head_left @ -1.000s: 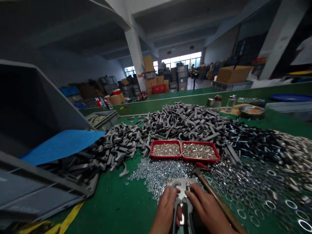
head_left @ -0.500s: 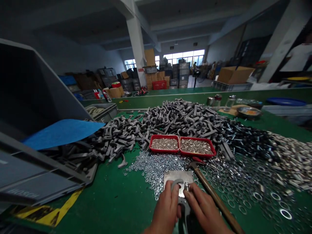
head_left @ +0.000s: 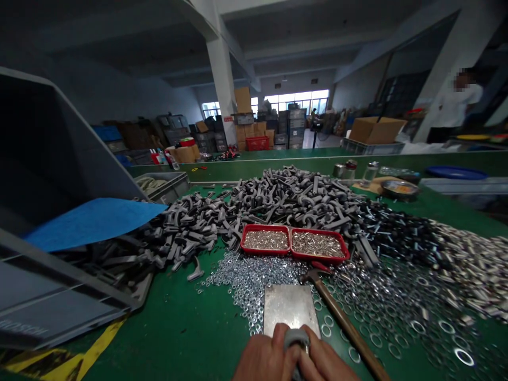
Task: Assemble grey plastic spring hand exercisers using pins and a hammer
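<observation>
My left hand (head_left: 260, 357) is closed around a grey hook-shaped metal part (head_left: 296, 335) low in the view. My right hand (head_left: 327, 360) presses against the same part from the other side, fingers bent and thumb close to the left one. A small shiny piece shows by the curved end; most of it is hidden by my fingers. Just beyond my hands lies a flat metal plate (head_left: 289, 306). A hammer (head_left: 345, 320) with a wooden handle rests to the right of the plate.
Two red trays (head_left: 296, 248) of small pins stand behind scattered washers (head_left: 254, 280). Farther back is a heap of grey hook parts (head_left: 301, 196). Black pieces (head_left: 397, 227) and metal sleeves (head_left: 472, 264) lie right. A large grey crate (head_left: 71, 296) leans at left. A person (head_left: 456, 108) stands far right.
Both hands have moved down toward me and closed together around the hook part, which has turned upright. The metal plate is now largely uncovered. The person at right shows more fully.
</observation>
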Available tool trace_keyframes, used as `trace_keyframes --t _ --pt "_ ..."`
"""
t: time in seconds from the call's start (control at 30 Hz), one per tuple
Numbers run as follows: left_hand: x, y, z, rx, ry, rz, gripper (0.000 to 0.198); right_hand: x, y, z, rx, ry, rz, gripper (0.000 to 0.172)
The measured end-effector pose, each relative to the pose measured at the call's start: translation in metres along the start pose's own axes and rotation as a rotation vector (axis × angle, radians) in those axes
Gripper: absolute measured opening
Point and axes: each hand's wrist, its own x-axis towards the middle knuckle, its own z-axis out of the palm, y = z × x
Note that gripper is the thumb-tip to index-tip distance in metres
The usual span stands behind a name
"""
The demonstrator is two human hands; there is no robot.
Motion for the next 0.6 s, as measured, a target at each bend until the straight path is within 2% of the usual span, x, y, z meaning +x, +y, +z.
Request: trace_keyframes --t 0.07,0.13,0.23,0.27,0.37,0.43,0.5,0.6 --pt "0.011 -0.001 -0.004 0.101 -0.014 0.078 0.033 0.005 0.008 0.004 0.042 -0.068 0.06 0.038" --pt "0.026 -0.006 -0.003 0.162 0.006 0.089 0.035 0.018 0.019 -0.002 0.04 -0.123 0.088 0.037" --pt "0.055 -0.016 -0.001 0.201 0.066 0.014 0.038 0.052 0.039 -0.037 -0.224 -0.1 0.039 0.032" --pt "0.065 -0.02 -0.004 0.216 0.084 0.01 0.037 0.065 0.047 -0.055 -0.352 -0.034 0.018 0.03" --pt "0.098 -0.025 -0.023 0.26 0.129 0.058 0.032 0.104 0.068 -0.109 -0.538 0.113 0.017 0.028" --pt "0.128 -0.023 -0.043 0.278 0.152 0.105 0.027 0.126 0.077 -0.135 -0.617 0.156 0.029 0.026" --pt "0.164 -0.017 -0.061 0.293 0.161 0.17 0.022 0.144 0.082 -0.146 -0.697 0.185 0.045 0.024" --pt "0.221 -0.007 -0.074 0.319 0.155 0.248 0.016 0.168 0.086 -0.143 -0.78 0.186 0.068 0.017"
